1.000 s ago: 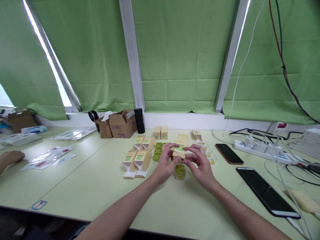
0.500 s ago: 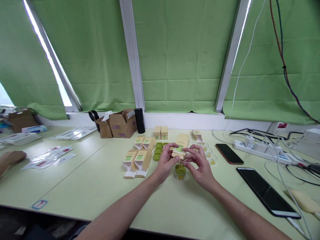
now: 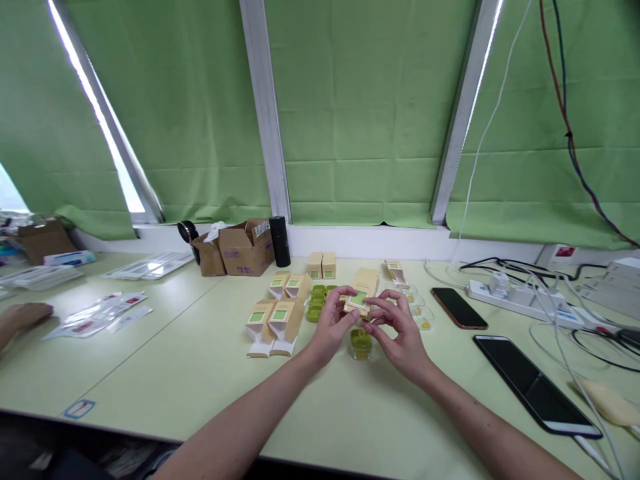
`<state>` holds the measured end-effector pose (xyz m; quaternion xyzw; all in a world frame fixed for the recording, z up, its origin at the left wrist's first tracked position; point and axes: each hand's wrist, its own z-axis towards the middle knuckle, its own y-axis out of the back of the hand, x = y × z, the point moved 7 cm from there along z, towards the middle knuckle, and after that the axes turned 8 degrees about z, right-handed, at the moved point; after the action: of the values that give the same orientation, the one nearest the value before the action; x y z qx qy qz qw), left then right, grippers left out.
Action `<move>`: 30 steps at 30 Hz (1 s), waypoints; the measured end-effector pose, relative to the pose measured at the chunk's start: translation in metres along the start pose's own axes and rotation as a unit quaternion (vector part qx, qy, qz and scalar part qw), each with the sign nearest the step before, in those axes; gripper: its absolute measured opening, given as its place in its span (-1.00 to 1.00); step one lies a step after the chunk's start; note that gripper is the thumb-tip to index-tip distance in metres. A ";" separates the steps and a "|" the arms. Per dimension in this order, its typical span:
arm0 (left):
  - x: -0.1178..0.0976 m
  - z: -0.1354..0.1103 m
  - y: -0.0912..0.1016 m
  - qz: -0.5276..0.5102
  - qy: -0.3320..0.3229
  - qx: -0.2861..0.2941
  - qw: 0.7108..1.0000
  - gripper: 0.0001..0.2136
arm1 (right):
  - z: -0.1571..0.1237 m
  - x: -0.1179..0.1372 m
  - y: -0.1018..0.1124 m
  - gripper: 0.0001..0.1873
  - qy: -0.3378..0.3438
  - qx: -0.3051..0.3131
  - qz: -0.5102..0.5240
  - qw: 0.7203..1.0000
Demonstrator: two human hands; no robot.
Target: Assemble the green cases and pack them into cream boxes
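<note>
Both of my hands hold a small tan carton with a green window [image 3: 361,297] just above the table's middle. My left hand [image 3: 331,325] grips its left end with curled fingers. My right hand [image 3: 400,330] pinches its right end between thumb and fingers. Right below the carton stands a small clear case with a green and yellow insert [image 3: 361,344]. Several like cartons with open white flaps [image 3: 273,323] lie to the left, and small green trays [image 3: 316,304] sit behind my left hand.
Two dark phones [image 3: 457,307] [image 3: 535,385] lie at the right, beside a power strip [image 3: 520,297] with cables. Brown cardboard boxes [image 3: 245,247] and a black cylinder [image 3: 279,241] stand by the window sill. Another person's hand [image 3: 23,315] rests at the far left near flat packets [image 3: 97,317].
My hands have shifted only slightly, turning the carton a little above the clear case. Nothing else has moved.
</note>
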<state>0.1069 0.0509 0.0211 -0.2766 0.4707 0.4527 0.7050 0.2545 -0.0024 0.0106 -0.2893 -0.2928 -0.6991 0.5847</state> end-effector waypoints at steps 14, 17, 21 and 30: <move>0.003 0.003 0.005 0.155 -0.095 -0.036 0.983 -0.63 | 0.001 -0.003 0.006 -0.71 -0.017 -0.036 0.013 0.999; 0.005 0.003 0.006 0.158 -0.092 -0.044 0.982 -0.64 | 0.001 -0.004 0.006 -0.71 -0.022 -0.040 0.020 0.999; 0.008 0.004 0.007 0.150 -0.087 -0.054 0.983 -0.67 | 0.002 -0.002 0.005 -0.72 -0.014 -0.041 0.022 0.999; 0.007 0.003 0.009 0.132 -0.074 -0.069 0.986 -0.74 | 0.001 -0.004 0.002 -0.72 -0.021 -0.031 0.041 0.998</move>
<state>0.1013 0.0601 0.0164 -0.2259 0.4176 0.5924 0.6509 0.2573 0.0006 0.0083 -0.3332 -0.2711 -0.6768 0.5978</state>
